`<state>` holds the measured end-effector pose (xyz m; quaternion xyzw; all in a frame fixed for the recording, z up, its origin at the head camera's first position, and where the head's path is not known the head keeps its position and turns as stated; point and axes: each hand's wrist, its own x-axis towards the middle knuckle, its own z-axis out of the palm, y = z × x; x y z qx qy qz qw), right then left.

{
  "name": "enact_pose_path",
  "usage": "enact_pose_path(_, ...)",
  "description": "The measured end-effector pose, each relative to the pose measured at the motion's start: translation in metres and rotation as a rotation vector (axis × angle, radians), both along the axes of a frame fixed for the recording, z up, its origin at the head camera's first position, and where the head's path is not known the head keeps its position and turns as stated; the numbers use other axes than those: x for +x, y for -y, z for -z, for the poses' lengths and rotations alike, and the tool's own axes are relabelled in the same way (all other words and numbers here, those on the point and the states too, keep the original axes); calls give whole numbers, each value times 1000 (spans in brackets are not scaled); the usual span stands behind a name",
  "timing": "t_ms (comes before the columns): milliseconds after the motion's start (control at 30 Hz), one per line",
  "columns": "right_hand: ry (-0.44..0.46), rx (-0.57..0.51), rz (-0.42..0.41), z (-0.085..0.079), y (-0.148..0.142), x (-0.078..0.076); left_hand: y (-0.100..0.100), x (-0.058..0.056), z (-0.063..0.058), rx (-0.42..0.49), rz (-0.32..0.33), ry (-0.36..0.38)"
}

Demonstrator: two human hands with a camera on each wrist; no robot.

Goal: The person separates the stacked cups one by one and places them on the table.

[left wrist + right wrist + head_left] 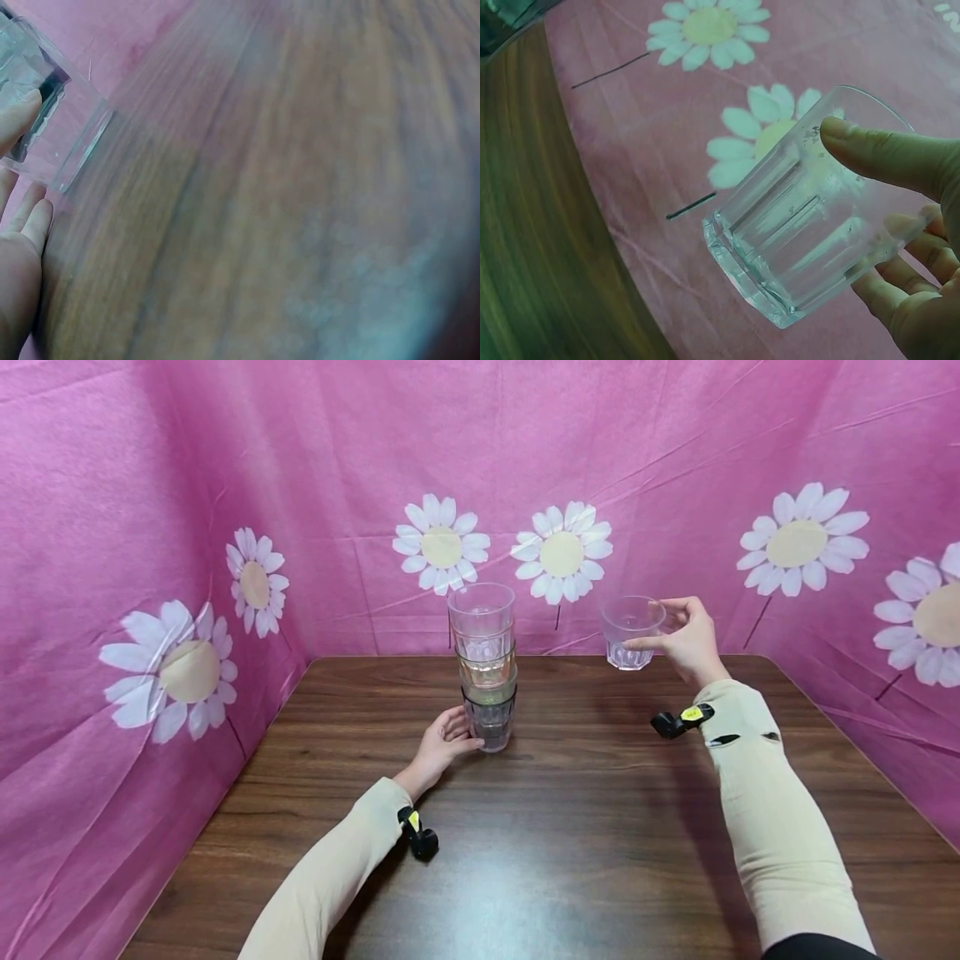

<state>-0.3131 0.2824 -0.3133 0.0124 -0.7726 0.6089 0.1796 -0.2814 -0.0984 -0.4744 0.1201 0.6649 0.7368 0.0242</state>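
Observation:
A tall stack of nested glass tumblers (pixel 483 647) stands upright on the table, clear at the top with orange, green and dark tints lower down. My left hand (pixel 437 750) holds the bottom tumbler (pixel 497 731) from the left, its thumb in front and fingers behind. Part of that clear glass (pixel 79 142) shows at the edge of the left wrist view. To the right of the stack, my right hand (pixel 692 645) grips a single clear tumbler (pixel 630 631) near its rim, raised and apart from the stack. The right wrist view shows its faceted, thick base (pixel 754 281).
The brown wooden table (pixel 585 827) spreads beneath both arms. A pink cloth (pixel 337 460) with white daisies hangs behind the table and along both sides. Small black cameras (pixel 682 720) are strapped to both sleeves.

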Motion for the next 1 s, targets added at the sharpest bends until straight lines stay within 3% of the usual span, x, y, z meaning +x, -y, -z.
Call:
enact_pose_path(533, 26, 10, 51, 44, -23, 11, 0, 1, -1, 13, 1, -6)
enact_pose_path(1000, 94, 54, 139, 68, -52, 25, 0, -1, -1, 0, -2, -14)
